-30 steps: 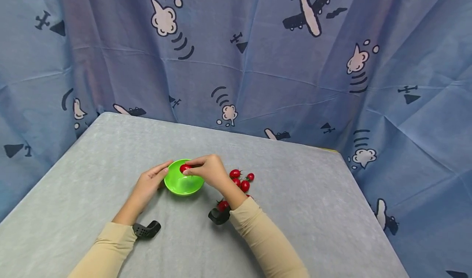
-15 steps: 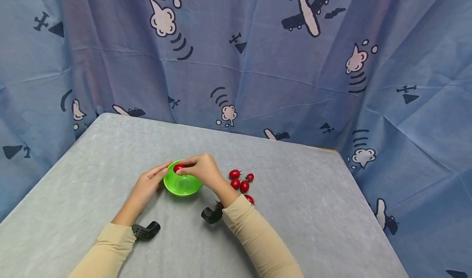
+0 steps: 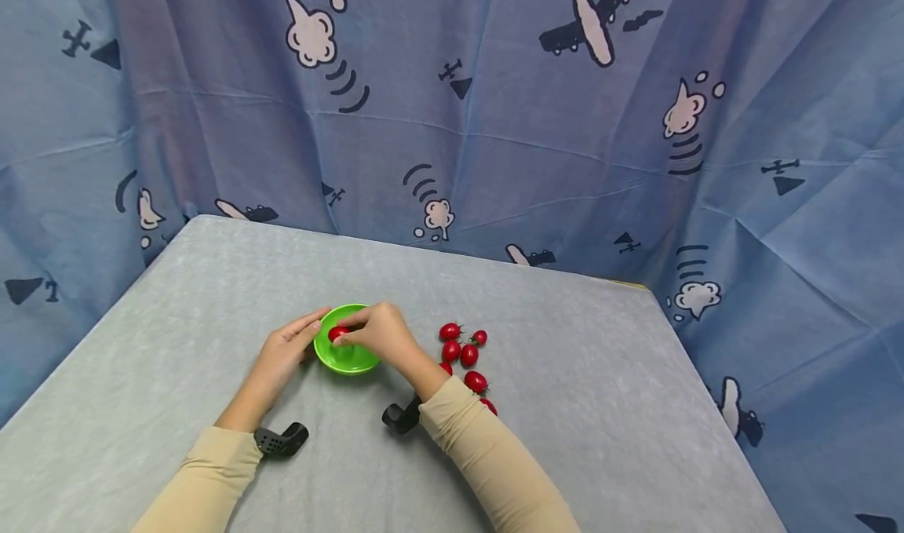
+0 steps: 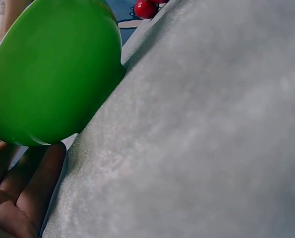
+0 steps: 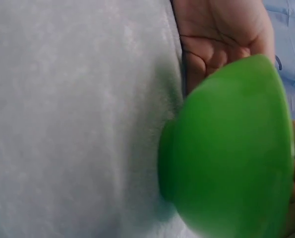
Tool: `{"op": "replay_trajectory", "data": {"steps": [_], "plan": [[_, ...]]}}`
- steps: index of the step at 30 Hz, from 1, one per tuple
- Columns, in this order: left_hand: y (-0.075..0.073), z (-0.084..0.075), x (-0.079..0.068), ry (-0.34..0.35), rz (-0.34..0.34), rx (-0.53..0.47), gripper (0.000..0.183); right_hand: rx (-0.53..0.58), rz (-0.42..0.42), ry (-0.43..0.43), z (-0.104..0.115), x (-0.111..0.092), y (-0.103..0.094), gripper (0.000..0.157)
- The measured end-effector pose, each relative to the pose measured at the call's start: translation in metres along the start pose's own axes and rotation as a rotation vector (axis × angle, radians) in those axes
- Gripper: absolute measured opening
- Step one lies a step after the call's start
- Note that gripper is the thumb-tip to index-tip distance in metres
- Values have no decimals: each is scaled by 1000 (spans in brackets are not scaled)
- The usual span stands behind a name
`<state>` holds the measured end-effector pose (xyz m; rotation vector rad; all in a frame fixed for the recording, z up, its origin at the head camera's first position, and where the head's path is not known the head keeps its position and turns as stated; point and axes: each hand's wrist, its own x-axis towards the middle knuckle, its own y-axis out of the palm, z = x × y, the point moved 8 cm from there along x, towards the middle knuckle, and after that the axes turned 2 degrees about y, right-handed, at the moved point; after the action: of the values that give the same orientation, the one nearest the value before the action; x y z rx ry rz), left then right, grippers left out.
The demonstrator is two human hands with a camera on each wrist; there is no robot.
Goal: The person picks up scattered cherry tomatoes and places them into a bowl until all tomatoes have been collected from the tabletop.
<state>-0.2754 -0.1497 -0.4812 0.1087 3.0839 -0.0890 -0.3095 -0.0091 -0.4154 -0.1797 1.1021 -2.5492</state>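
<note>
A bright green bowl (image 3: pixel 346 365) stands on the table, its rounded outside filling much of the left wrist view (image 4: pixel 53 74). My left hand (image 3: pixel 281 354) rests against the bowl's left side, fingers extended along the outside and thumb at the rim. With thumb and fingertips, my right hand (image 3: pixel 387 335) pinches a red cherry tomato (image 3: pixel 337 334) inside the bowl, low below the rim. From the right wrist, the bowl (image 5: pixel 231 148) hides the tomato; my left palm (image 5: pixel 221 29) shows behind it. The right hand covers part of the bowl's right side.
Right of the bowl lie several cherry tomatoes, some with green stems, among them one tomato (image 3: pixel 450 331) at the back and another (image 3: pixel 476 381) nearer; my right forearm partly covers others. Black wrist mounts (image 3: pixel 282 440) hang by both sleeves. A blue patterned curtain (image 3: pixel 395 125) rises behind the table.
My right hand has moved left and then down into the bowl with the tomato. More tomatoes show beside the right forearm. The left hand has stayed at the bowl.
</note>
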Motion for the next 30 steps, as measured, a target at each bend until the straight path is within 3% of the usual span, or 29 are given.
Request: {"op": "replay_trajectory", "data": {"steps": [21,30], "plan": [[0,-3,-1,7,-2,-4,53,-161,60,-13,1,1,13,29],[1,-2,-1,6,3,-4,53,-40,43,-5,0,-5,0,27]]}}
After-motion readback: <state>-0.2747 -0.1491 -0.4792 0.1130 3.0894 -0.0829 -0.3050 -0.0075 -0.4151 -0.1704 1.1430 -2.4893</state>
